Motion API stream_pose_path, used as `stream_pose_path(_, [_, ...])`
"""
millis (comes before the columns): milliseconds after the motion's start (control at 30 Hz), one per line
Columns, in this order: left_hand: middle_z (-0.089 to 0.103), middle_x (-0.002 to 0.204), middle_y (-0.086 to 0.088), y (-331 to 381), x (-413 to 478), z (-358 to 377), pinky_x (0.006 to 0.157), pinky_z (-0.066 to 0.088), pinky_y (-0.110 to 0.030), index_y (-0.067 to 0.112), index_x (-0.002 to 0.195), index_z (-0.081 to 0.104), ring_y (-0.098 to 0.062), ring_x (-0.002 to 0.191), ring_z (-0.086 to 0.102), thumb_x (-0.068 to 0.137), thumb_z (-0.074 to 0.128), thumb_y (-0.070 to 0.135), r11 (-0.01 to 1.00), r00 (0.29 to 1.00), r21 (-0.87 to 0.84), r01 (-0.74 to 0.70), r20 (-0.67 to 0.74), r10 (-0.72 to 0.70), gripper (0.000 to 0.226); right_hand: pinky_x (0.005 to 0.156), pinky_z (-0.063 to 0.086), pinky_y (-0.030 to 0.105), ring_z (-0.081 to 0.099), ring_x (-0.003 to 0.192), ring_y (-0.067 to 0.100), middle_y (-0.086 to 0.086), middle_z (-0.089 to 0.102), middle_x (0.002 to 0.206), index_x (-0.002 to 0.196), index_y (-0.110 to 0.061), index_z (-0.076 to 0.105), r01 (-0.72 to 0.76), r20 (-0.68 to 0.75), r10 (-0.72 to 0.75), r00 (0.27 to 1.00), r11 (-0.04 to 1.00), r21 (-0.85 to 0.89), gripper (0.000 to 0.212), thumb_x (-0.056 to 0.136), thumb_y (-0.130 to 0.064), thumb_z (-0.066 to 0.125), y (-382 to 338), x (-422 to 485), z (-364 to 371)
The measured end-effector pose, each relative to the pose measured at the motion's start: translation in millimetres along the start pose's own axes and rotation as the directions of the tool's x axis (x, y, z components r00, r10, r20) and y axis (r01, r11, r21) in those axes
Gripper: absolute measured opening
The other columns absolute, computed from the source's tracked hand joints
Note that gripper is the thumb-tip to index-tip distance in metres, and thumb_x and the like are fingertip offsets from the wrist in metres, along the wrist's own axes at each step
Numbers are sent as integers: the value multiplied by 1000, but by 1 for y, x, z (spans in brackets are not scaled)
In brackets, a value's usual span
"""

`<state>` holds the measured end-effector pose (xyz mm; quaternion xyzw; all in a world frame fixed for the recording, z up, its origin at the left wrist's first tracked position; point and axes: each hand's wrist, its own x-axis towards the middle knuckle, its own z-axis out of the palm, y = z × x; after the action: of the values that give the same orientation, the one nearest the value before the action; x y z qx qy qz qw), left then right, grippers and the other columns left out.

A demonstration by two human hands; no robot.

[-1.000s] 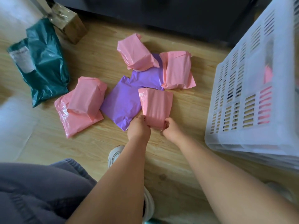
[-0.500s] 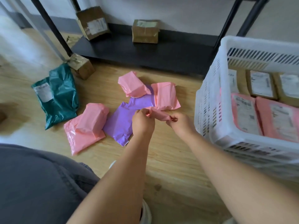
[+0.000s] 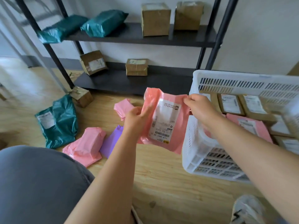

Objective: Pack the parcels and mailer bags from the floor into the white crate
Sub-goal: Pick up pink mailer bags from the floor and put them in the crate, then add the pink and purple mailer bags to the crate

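The person holds a pink mailer bag (image 3: 163, 120) up off the wooden floor (image 3: 161, 178), label side facing them, just beside the near-left corner of the white crate (image 3: 194, 143). Their left hand (image 3: 135, 118) grips the bag's left edge, with its fingers (image 3: 146, 110) curled against the plastic. Their right hand (image 3: 199, 107) pinches the upper right corner between thumb and fingertips, right above the crate's rim. Inside the crate lie labelled pink bags (image 3: 252, 126) and brown boxes (image 3: 231, 105), packed close together. On the floor to the left there is a folded pink bag (image 3: 87, 146), with a purple bag (image 3: 113, 139) touching it, and a smaller pink bag (image 3: 121, 109) further back, partly hidden by the left hand. A green bag (image 3: 58, 122) lies well apart to the left, near a small brown box (image 3: 82, 96) at the foot of the black shelf rack (image 3: 132, 81).
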<state>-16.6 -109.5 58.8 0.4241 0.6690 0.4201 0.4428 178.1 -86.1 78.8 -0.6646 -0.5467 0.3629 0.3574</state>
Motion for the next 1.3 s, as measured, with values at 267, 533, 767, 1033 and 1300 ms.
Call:
stream_pose_path(267, [64,71,-2,29,-11,21,60,51,-32,6,79,64,-17,65,58,87,62,24,985,991,118,-128,50,122,20,81,53,43,66,84,29,15,68,90,86,-7,62,-35,-116,20,993,991,-128,23,95,-25,51,-7,4,-45])
stream_pose_path(533, [56,68,10,71,2,52,82,29,-32,30,76,51,-22,83,49,95,43,23,692,889,595,-409,90,448,22,78,47,31,58,100,20,1,61,109,108,-14,62,447,-148,-688,711,604,-660,15,94,-16,58,-22,-25,-76])
stream_pose_path(767, [63,80,8,99,4,85,81,23,-30,31,86,60,-21,91,51,95,49,42,384,658,609,-694,319,682,18,72,48,35,57,90,24,2,61,95,98,-13,69,474,81,-765,639,309,-825,21,78,-11,74,-14,-15,-88])
stream_pose_path(1033, [68,89,7,115,-5,122,84,20,-32,25,95,69,-20,95,52,94,52,47,276,546,593,-757,341,765,28,71,44,35,53,90,23,0,62,83,85,-13,66,379,29,-626,779,433,-818,17,95,-20,53,-2,0,-130])
stream_pose_path(1300, [33,152,-4,111,-11,127,114,21,-39,19,143,39,-25,142,22,93,58,24,479,683,620,-621,128,719,53,66,42,29,60,81,26,0,68,88,90,-22,69,162,-154,-343,927,734,-659,17,88,-11,57,-5,15,-172])
